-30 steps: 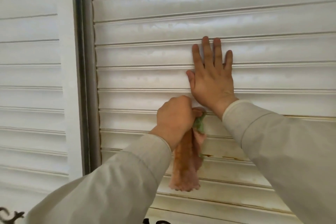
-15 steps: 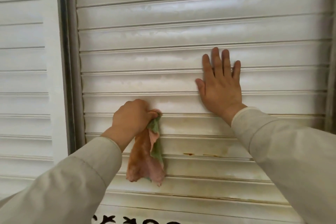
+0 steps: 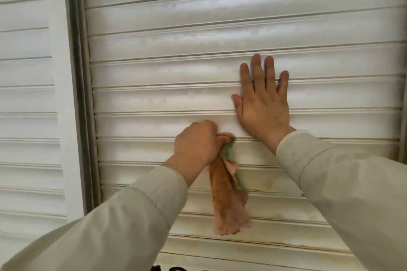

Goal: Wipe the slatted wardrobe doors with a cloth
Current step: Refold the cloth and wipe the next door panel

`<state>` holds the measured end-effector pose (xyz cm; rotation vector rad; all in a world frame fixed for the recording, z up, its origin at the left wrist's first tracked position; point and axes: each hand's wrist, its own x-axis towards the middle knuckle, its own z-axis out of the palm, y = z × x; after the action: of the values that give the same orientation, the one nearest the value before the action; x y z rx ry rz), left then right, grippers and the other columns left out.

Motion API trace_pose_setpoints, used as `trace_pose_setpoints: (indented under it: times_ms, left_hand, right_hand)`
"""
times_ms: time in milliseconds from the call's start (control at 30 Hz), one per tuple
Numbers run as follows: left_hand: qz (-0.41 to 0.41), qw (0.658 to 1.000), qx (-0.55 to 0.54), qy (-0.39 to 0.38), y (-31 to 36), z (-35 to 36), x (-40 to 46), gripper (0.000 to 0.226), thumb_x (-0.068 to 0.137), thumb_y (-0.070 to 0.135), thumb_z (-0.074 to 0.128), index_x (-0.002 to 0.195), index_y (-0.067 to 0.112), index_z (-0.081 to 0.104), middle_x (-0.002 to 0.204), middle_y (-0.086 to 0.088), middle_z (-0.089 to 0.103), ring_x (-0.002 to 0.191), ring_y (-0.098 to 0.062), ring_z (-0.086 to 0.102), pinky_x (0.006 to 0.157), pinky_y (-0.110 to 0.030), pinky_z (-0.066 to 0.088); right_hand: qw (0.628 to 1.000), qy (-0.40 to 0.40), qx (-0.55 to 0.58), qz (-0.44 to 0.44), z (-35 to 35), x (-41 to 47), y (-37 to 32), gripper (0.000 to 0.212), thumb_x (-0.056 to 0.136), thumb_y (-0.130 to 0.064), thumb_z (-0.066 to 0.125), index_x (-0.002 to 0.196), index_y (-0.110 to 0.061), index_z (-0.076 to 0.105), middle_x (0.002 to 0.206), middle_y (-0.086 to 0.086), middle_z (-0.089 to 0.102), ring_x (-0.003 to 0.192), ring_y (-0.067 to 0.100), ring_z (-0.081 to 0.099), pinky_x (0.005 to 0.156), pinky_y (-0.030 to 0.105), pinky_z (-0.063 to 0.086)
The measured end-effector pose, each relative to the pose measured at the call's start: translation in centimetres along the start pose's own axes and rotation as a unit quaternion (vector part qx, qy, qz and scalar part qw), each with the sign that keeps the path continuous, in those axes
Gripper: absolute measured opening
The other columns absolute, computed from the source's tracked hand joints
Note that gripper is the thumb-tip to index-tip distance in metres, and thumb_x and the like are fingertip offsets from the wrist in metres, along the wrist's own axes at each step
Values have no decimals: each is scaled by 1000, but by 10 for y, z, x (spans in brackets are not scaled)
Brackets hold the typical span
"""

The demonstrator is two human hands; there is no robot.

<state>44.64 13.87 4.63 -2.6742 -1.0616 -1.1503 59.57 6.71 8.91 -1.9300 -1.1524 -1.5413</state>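
**Cloth bunched in the left hand against a slat, right hand flat on the door**

The left hand (image 3: 197, 142) is closed in a fist around the upper end of the cloth (image 3: 226, 196), knuckles toward the camera, pressing the gathered fabric onto the slatted wardrobe door (image 3: 176, 50). The grip sits roughly at the door's mid-width, on a slat in the lower half of the view. A small fold of pink and green fabric pokes out at the thumb side of the fist; the rest of the cloth hangs loose straight down from the hand, an orange and pink strip with a green edge, lying over the slats below and ending in a ragged hem.

The right hand (image 3: 263, 103) holds nothing. It is open, palm flat against the door, fingers together and pointing up, thumb spread toward the left. It lies just up and to the right of the left hand; its heel is close to the cloth's top fold but not touching it. The cloth is therefore below and left of the right hand, wholly in the left hand's grasp.

Both arms wear light beige sleeves (image 3: 352, 182) reaching in from the bottom corners. The slats beneath the hands show yellowish staining and a few rust-coloured marks. A dark vertical gap (image 3: 77, 72) separates this door from a second white slatted door (image 3: 28, 94) on the left.
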Motion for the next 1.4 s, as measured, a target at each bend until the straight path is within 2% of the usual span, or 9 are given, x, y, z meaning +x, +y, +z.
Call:
trace_pose_setpoints:
  times_ms: [233,400,633,733,900,1067,1167,1233,1400]
  left_hand:
    - [-80,997,17,9,-59,-22,-3,47,83,63,63,68,19,51,77,1,61,83,-27,61,65,-33,43]
    - [-112,993,19,10,-80,-34,-5,45,84,56,68,66,17,53,69,3,58,81,-27,61,60,-31,38]
    - [-43,996,-80,-8,4,-2,1,39,77,56,69,101,25,67,97,0,71,92,-27,66,81,-36,53]
    - [-51,998,-40,-15,6,-4,-5,45,78,66,65,87,22,65,91,-1,69,91,-27,63,75,-35,50]
    - [-128,991,-26,-11,-49,-32,-14,48,79,64,68,70,18,59,73,0,62,80,-26,61,63,-32,40]
    - [-141,990,16,1,-61,-37,-14,44,83,58,67,71,17,58,76,-3,62,80,-28,61,66,-33,45]
    - [-141,990,10,8,-55,-36,-14,44,85,56,67,71,16,58,75,-5,62,75,-28,60,63,-32,43]
    - [-140,990,6,5,-53,-35,-13,44,84,56,67,70,16,58,75,-5,62,76,-28,60,64,-32,45]
    - [-99,995,-25,-19,-14,-25,-6,46,77,61,72,72,18,60,79,-2,64,84,-28,62,68,-33,46]
  right_hand:
    - [998,-26,39,-38,-2,10,-54,70,100,-49,27,158,-15,7,165,14,-8,150,38,-10,117,60,-3]
    - [990,-9,50,-133,0,15,-47,63,101,-44,35,158,-23,19,166,7,4,152,29,3,119,46,10]
    - [973,-109,115,-168,-18,27,-47,64,102,-38,32,158,-25,5,165,1,-15,151,22,-18,120,42,-4]
    - [965,-109,177,-161,-30,17,-26,62,103,-34,36,158,-18,13,166,1,-3,152,18,-5,121,36,0]
    - [985,-17,170,-17,-33,-21,48,68,94,-44,41,150,-6,35,161,16,23,148,34,20,120,48,20]
    - [968,42,132,210,-48,-52,107,78,91,-47,58,151,-8,26,159,16,20,145,36,21,117,51,22]
    - [876,-12,337,345,-53,-56,123,93,88,-53,64,154,-10,16,157,14,24,141,36,30,115,46,30]
    - [802,-56,443,396,-56,-56,133,83,87,-58,62,147,-12,29,139,7,49,126,32,50,105,43,43]
    - [765,-73,506,392,-56,-52,135,63,95,-53,55,138,-11,37,116,-1,54,103,20,55,86,31,43]
